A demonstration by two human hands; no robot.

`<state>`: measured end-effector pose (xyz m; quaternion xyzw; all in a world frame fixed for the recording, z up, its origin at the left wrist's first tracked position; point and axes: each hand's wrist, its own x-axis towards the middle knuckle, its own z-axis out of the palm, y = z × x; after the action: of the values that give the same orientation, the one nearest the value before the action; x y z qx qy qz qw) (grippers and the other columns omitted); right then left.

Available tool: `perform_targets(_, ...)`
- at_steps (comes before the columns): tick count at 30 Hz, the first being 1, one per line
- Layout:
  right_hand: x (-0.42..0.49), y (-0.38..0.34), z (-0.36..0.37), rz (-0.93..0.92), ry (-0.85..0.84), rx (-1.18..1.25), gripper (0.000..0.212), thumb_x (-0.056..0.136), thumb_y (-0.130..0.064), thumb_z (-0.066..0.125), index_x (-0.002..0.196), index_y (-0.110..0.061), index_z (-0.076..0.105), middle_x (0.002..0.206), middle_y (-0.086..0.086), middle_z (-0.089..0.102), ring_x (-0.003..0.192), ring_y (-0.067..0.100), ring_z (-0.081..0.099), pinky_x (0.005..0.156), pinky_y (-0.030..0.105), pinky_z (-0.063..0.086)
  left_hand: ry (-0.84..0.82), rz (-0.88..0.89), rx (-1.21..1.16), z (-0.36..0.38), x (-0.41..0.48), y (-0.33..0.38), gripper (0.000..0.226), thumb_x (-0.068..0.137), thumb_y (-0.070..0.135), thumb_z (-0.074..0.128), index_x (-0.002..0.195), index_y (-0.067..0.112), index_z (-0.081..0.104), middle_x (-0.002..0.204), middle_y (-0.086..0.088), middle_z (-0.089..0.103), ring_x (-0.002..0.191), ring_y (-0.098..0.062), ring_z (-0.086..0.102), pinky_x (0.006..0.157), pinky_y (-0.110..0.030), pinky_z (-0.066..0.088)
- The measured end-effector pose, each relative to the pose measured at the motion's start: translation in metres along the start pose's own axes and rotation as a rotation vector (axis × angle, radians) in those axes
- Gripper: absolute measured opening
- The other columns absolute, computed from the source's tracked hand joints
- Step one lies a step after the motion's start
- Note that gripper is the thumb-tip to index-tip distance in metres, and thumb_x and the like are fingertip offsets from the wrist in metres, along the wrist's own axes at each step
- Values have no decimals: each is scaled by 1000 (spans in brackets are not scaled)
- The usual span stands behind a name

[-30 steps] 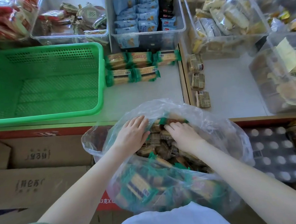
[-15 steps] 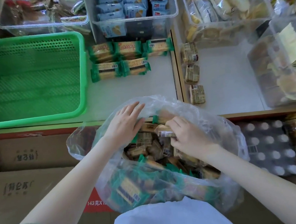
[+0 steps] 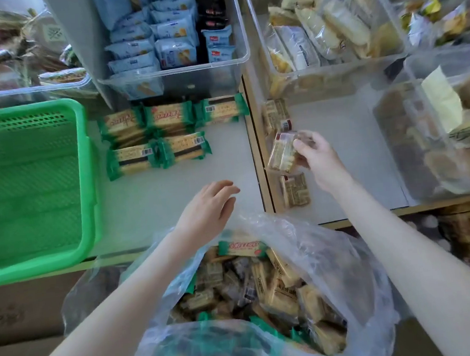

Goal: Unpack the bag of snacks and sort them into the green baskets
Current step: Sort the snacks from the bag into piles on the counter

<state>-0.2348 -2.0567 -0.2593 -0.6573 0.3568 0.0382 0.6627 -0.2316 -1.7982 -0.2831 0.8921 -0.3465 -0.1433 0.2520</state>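
At far left on the white shelf sits a green basket (image 3: 84, 176) with perforated walls; what shows of its floor is bare. Just to its right, five green-wrapped cracker packs (image 3: 162, 136) lie in two rows, three behind and two in front. The back-left pair show red script that is too blurred to read, and the other three show barcodes and a dark stripe. Behind them a clear bin (image 3: 224, 63) holds pale blue packets with small red logos whose lettering is illegible.

Nearer the camera, the left hand (image 3: 208, 209) hovers over the shelf's front edge. Its fingers are relaxed and slightly spread, and they hold nothing. Below it the clear plastic bag (image 3: 333, 269) gapes open, filled with green-wrapped and clear-wrapped snacks. One green pack (image 3: 242, 246) with red script lies on top, near the bag's far edge.

Right of a wooden divider (image 3: 257, 146), the right hand (image 3: 320, 160) pinches a clear-wrapped snack pack (image 3: 280, 152) between thumb and curled fingers, holding it tilted above the shelf. Two matching packs lie on the shelf along the divider, one beyond it (image 3: 276, 115) with a small red label and one nearer (image 3: 294, 190). The print on them cannot be read. More clear bins (image 3: 332, 66) of pale wrapped snacks stand at the right.
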Motion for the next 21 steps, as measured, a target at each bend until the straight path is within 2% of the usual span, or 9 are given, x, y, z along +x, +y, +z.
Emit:
perform_targets(3,30,15,3,-28,86,-481,37,101,-24,46,137,-13,45,121,3,56,98,15,58,68,23,49,-30,27,13,4,-4,-10,43,98,32,34,114,8,66,121,-13,62,106,-31,62,89,-40,50)
perform_targets(4,37,19,3,-68,106,-587,38,101,-25,45,136,-12,46,123,4,55,105,18,55,75,27,50,-35,23,11,4,-5,-13,44,99,34,33,114,9,66,121,-12,62,106,-31,62,90,-40,50)
perform_targets(6,44,22,3,-115,138,-690,42,100,-27,46,139,-9,44,131,10,49,121,25,47,99,40,44,-26,20,1,4,-8,-20,48,101,39,30,114,8,66,120,-12,62,105,-31,62,89,-39,50)
perform_targets(8,38,21,4,-194,180,-730,47,100,-26,47,142,-7,38,136,13,45,127,26,41,108,41,36,-12,29,-3,0,-12,-23,55,103,42,24,115,8,65,120,-11,62,105,-30,61,90,-37,48)
perform_targets(12,-16,9,18,-639,207,-837,42,97,-14,48,137,-5,41,123,15,50,114,26,42,98,33,36,64,83,9,-10,-32,-18,47,103,34,29,118,5,63,121,-12,62,105,-27,58,93,-32,40)
perform_targets(15,-80,19,42,-981,43,-885,33,92,-9,48,124,-3,49,107,16,57,100,23,45,90,33,41,127,152,82,-13,-59,-15,36,100,23,37,113,6,66,117,-10,65,103,-26,59,91,-36,43)
perform_targets(17,-122,44,61,-1168,-171,-958,27,91,-9,49,117,-3,51,100,14,59,94,24,49,88,33,42,109,180,168,-9,-81,-16,33,97,21,40,113,6,66,118,-10,66,109,-27,60,96,-37,42)
perform_targets(19,-159,78,79,-1293,-391,-1094,24,90,-8,50,113,-4,55,97,11,61,88,26,55,83,36,47,53,167,248,-1,-107,-19,38,95,25,41,119,6,64,123,-12,64,115,-30,59,104,-39,37)
perform_targets(21,-180,110,93,-1325,-561,-1269,24,87,-4,51,109,-5,58,94,10,61,83,26,57,75,36,49,1,103,335,6,-134,-22,47,94,32,40,129,7,60,131,-14,60,121,-32,56,108,-42,36)
